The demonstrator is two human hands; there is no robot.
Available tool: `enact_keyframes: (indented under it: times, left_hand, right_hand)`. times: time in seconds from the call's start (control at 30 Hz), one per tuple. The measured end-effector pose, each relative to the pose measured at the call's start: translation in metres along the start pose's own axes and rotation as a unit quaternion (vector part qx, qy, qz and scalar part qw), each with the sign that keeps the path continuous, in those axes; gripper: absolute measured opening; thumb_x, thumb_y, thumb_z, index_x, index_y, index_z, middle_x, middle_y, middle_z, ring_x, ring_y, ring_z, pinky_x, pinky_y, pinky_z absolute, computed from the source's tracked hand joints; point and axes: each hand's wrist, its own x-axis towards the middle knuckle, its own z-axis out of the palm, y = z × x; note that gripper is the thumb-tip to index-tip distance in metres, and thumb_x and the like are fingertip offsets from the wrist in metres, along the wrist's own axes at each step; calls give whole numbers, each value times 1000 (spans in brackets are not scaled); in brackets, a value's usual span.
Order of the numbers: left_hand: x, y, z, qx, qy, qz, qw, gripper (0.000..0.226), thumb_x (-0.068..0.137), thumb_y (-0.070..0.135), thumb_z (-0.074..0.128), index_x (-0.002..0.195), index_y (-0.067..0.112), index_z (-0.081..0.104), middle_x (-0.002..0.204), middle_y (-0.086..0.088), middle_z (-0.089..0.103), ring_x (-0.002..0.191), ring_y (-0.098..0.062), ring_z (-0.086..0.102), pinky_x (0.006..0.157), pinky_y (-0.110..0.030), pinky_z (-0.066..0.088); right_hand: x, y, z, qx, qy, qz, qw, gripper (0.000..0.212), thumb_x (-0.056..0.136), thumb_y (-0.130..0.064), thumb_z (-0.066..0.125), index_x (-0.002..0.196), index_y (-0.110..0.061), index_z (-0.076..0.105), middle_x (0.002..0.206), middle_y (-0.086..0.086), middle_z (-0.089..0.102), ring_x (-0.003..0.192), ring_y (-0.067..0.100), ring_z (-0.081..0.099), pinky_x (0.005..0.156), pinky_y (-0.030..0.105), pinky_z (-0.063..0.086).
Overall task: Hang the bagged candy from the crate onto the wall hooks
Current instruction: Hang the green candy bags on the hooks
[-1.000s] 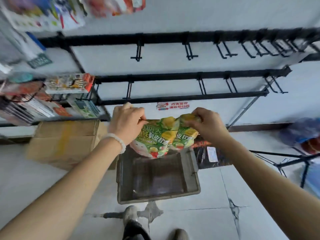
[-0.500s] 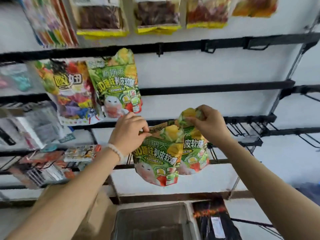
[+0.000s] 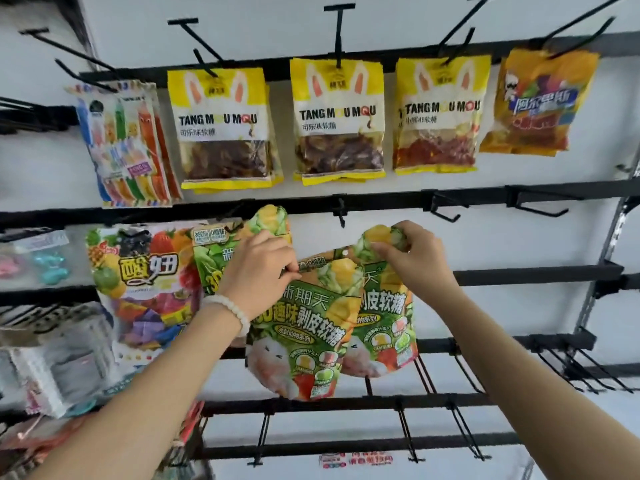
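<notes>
At centre frame the left hand [image 3: 258, 271] pinches the top edge of the front green candy bag [image 3: 304, 341], and the right hand [image 3: 412, 254] grips the crumpled top of a 2nd green bag [image 3: 384, 327] behind it, both just below an empty hook [image 3: 341, 213]. The pouches look light, soft and crinkly, probably a little slick. They are best held flat at the header beside the hang hole [image 3: 344, 252], so the film does not buckle.

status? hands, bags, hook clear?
Left hand and right hand each pinch the top of a green candy bag, a second bag behind. Not hung yet. Empty hook just above, nothing blocking it.
</notes>
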Motion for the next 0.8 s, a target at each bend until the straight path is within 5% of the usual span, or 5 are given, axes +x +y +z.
enact_keyframes:
  times: [0.13,0.23,0.33,0.8]
  left_hand:
    - [17,-14,11,-3,36,-8,999,16,63,19,82,64,16,66,74,3,67,79,-22,58,76,-40,47]
    - [25,-18,17,-5,58,-11,998,16,64,17,81,64,14,66,76,1,68,81,-23,59,75,-37,46]
    - [33,-21,21,-9,74,-10,997,15,66,16,80,65,14,65,75,1,66,78,-23,55,70,-35,45]
    - [43,-13,39,38,49,-58,996,17,64,22,82,63,17,66,77,4,68,81,-23,58,72,-40,49]
  right_hand:
    - [26,2,9,-7,9,-15,1000,16,82,-26,68,81,-17,55,65,-5,54,58,8,50,45,11,39]
    - [39,3,11,6,13,-22,1000,18,81,-26,69,83,-12,57,70,6,60,63,22,56,57,36,50]
    - [48,4,11,21,25,-35,999,23,81,-26,69,83,-7,57,75,18,61,66,30,56,61,43,51]
    - [75,29,18,13,-34,-10,999,17,83,-31,66,85,-16,57,70,-1,60,64,16,56,56,31,47]
